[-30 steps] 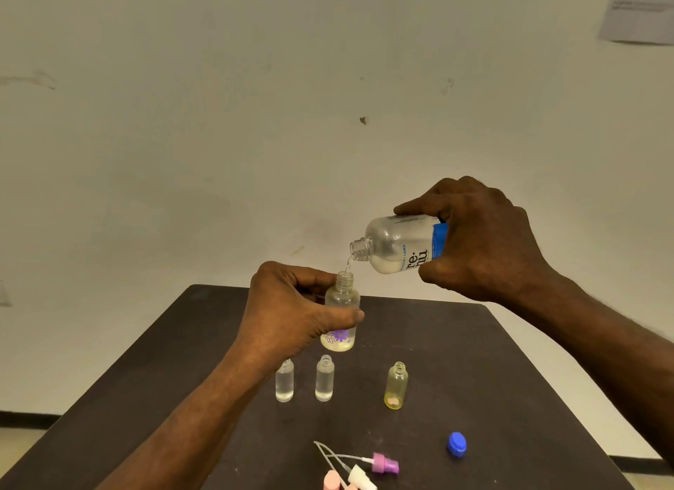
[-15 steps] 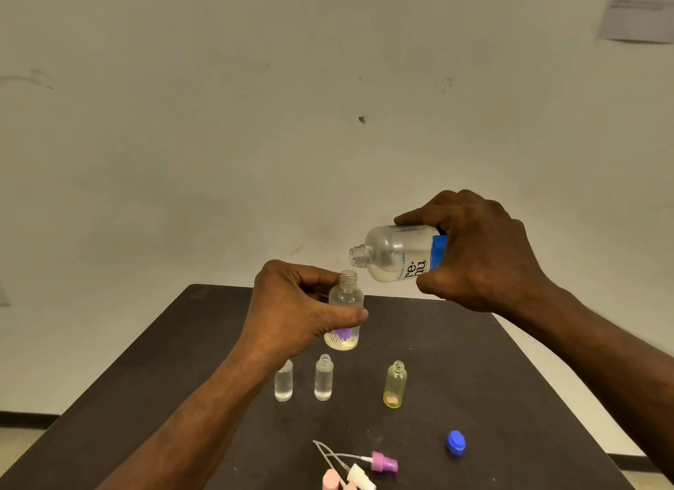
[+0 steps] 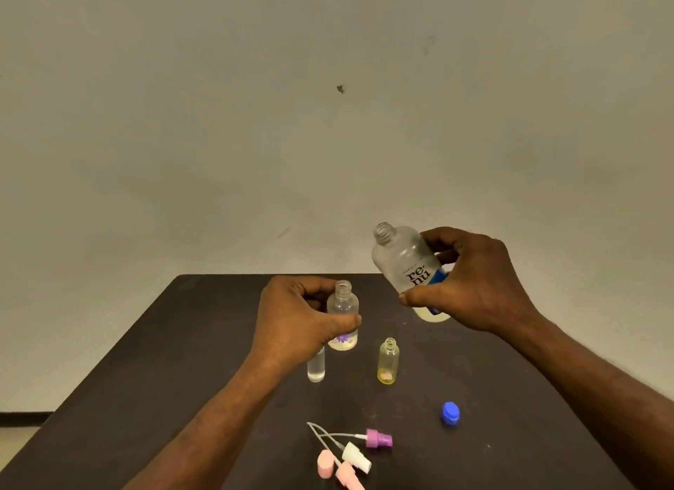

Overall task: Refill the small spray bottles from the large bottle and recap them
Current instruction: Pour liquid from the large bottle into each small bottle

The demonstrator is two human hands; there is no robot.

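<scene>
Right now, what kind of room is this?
Hard to say; probably a plain workroom or test setup, not a kitchen. There is only a dark table against a bare wall, with small bottles and loose spray caps laid out.

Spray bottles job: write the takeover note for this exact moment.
Left hand grips the flowered small bottle, uncapped, a little liquid at its bottom. Right hand holds the large bottle, mouth up, not pouring.
On the table: a clear vial and a yellow bottle, both open; the blue cap and spray tops near the front edge.
Done: none capped. Left: check fill levels, top up, recap all.
</scene>
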